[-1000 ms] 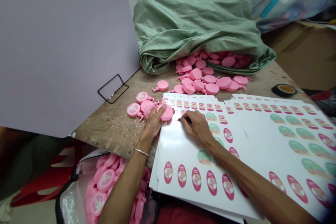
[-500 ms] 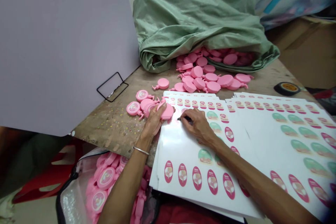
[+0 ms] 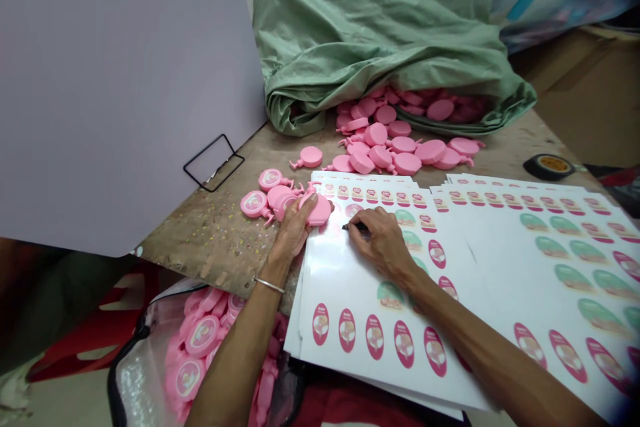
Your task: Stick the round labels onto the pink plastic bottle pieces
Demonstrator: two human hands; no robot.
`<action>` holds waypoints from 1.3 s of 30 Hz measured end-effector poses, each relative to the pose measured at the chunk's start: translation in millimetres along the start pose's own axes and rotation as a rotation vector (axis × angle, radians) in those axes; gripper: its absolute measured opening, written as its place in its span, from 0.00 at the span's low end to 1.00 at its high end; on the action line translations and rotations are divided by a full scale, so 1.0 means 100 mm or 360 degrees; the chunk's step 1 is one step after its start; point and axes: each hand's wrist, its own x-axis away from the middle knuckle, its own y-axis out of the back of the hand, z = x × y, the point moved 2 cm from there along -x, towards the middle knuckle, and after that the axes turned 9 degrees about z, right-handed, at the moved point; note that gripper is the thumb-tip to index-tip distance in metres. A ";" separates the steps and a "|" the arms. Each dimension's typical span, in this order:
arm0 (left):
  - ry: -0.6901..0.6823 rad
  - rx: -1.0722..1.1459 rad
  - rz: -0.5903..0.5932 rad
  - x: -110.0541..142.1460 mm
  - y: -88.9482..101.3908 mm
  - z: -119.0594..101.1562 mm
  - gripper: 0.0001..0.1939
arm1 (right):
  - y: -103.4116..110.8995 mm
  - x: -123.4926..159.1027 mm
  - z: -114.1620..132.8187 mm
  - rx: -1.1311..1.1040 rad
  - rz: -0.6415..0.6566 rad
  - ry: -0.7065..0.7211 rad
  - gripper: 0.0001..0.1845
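My left hand (image 3: 294, 230) is shut on a pink plastic bottle-shaped piece (image 3: 319, 211), pressing it at the edge of the workbench beside a few pink pieces with round labels (image 3: 255, 203). My right hand (image 3: 383, 245) pinches a small dark pointed tool (image 3: 354, 227), its tip on a stack of white sticker sheets (image 3: 350, 287) printed with pink ovals and green labels. The tool's full shape is hidden by my fingers. Unlabelled pink pieces (image 3: 380, 150) spill from a green sack (image 3: 380, 27).
A second sticker stack (image 3: 500, 260) lies to the right, with a tape roll (image 3: 549, 167) behind it. A large grey board (image 3: 120, 80) on a wire stand (image 3: 214, 163) stands left. Below the bench edge, an open bag (image 3: 131, 387) holds labelled pink pieces.
My right hand and its tool have shifted slightly to the right on the sheet. My left hand stays on the pink piece, and the view has drifted a little.
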 end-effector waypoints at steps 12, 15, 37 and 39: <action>-0.0030 -0.0035 0.0032 0.00 -0.02 -0.01 0.13 | -0.01 0.00 0.00 -0.0087 0.0034 -0.0017 0.05; -0.0034 -0.0032 0.0022 0.00 -0.03 0.00 0.13 | -0.04 -0.02 0.00 -0.0056 0.0057 -0.0106 0.05; 0.0036 0.0193 -0.0013 0.00 0.03 -0.02 0.15 | 0.03 -0.04 0.04 0.0386 -0.0027 -0.0017 0.09; 0.0039 0.0209 -0.0008 -0.01 0.03 -0.02 0.15 | 0.00 -0.04 0.08 0.0436 -0.0022 0.0059 0.12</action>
